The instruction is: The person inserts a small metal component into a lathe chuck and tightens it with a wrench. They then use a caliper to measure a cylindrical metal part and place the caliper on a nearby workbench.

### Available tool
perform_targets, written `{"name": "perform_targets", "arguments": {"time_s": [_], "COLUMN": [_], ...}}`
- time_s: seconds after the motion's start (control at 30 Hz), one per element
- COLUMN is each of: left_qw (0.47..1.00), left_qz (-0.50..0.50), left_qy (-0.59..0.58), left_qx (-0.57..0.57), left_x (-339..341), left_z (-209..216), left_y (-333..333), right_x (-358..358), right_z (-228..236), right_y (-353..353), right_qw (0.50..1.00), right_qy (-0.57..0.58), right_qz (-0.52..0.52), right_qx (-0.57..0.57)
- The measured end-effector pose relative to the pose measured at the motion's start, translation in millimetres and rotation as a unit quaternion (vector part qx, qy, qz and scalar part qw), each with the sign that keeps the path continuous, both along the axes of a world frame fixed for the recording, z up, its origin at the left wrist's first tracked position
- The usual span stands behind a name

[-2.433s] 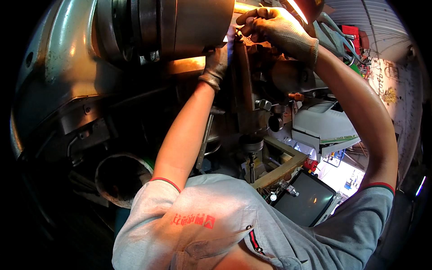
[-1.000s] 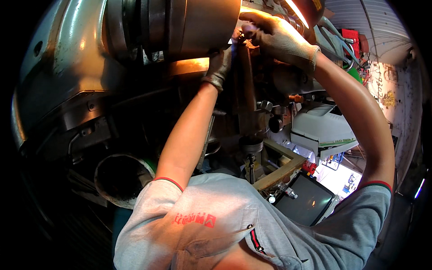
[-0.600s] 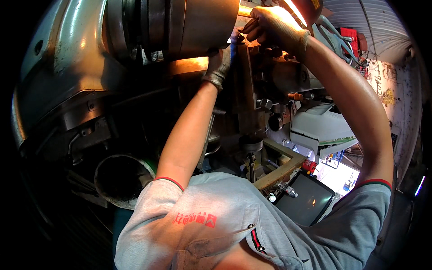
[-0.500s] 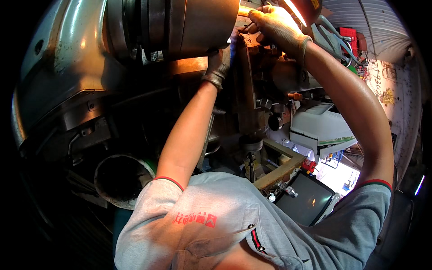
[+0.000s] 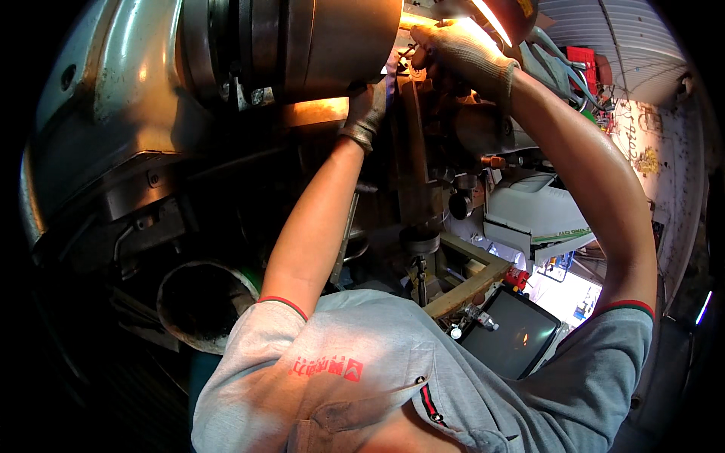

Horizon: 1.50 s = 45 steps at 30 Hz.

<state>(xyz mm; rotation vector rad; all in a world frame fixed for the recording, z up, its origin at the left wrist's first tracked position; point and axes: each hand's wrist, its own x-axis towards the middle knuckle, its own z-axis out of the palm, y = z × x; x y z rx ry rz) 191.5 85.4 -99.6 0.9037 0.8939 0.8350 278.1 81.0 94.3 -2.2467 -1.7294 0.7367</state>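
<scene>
A big round lathe chuck (image 5: 340, 45) of dark metal fills the top middle. From its right side juts a brightly lit metal bar (image 5: 414, 20). My right hand (image 5: 468, 57), in a pale knit glove, is beside the bar's outer end, fingers curled in; whatever they grip is hidden. My left hand (image 5: 365, 113), in a darker, soiled glove, reaches up below the chuck's right edge. Its fingers are lost behind the chuck and in shadow. Dark tool-holding metal parts (image 5: 414, 72) stand between the two hands.
The lathe's headstock (image 5: 128, 83) is at the left. A work lamp (image 5: 513, 19) hangs close to my right hand. Lower down are a round bucket (image 5: 170, 302), a wooden frame (image 5: 453, 300), a dark flat panel (image 5: 510, 332), a bottle (image 5: 483, 317) and a white machine housing (image 5: 529, 208).
My right hand has shifted slightly down, and its fingers look more curled beside the bar. My left hand stays nearly in place below the chuck.
</scene>
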Motion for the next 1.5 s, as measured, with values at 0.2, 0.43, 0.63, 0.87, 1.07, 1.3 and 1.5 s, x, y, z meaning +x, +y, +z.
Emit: {"name": "perform_targets", "arguments": {"time_s": [0.2, 0.43, 0.63, 0.87, 1.07, 1.3, 1.5], "left_qw": [0.996, 0.997, 0.988, 0.995, 0.986, 0.991, 0.991], "left_qz": [-0.035, -0.003, 0.067, 0.029, 0.069, -0.012, -0.001], "left_qy": [0.075, 0.041, 0.039, -0.010, -0.028, -0.127, -0.132], "left_qx": [0.033, 0.072, 0.131, 0.090, 0.151, 0.048, 0.027], "left_x": [6, 1, 20, -10, 10, 17, 18], "left_z": [-2, 9, -24, 42, -10, -25, -26], "left_y": [4, 1, 1, -3, 2, 7, 3], "right_x": [10, 19, 16, 20, 13, 7, -13], "right_z": [1, 18, -1, 0, -9, -2, 16], "right_y": [-19, -17, -3, 1, -5, -4, 3], "right_qw": [0.957, 0.882, 0.899, 0.953, 0.983, 0.939, 0.978], "right_qy": [-0.246, -0.351, -0.344, 0.219, -0.149, -0.329, 0.047], "right_qz": [0.122, 0.308, 0.247, -0.187, 0.040, 0.089, -0.165], "right_qx": [0.099, 0.069, 0.111, -0.092, 0.097, 0.041, -0.117]}}
